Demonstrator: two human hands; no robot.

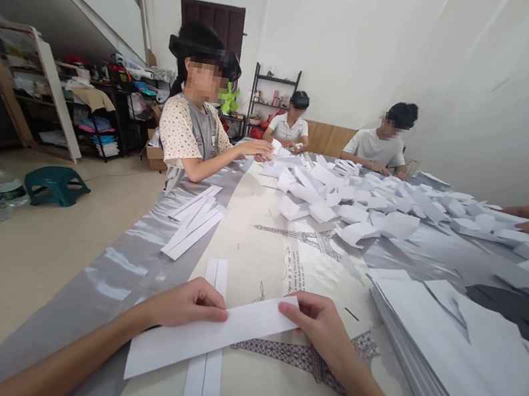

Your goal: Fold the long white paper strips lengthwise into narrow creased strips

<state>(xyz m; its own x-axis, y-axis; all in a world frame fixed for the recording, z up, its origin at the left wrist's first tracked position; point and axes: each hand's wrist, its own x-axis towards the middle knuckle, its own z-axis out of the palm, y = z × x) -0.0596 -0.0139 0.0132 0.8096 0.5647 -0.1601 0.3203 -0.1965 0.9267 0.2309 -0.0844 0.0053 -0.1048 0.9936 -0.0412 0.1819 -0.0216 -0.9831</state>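
A long white paper strip (200, 337) lies slanted across the table's near edge, folded lengthwise. My left hand (188, 303) presses on its upper edge near the middle, fingers curled closed on it. My right hand (317, 322) pinches the strip's right end with fingers closed. Under the strip lies a narrow folded strip (203, 377) pointing away from me.
A thick stack of white sheets (459, 366) sits at my right. Folded strips (194, 220) lie at the left, and a heap of folded paper pieces (375, 203) fills the table's middle. Several people sit around the table (265, 252). A green stool (56, 183) stands on the floor.
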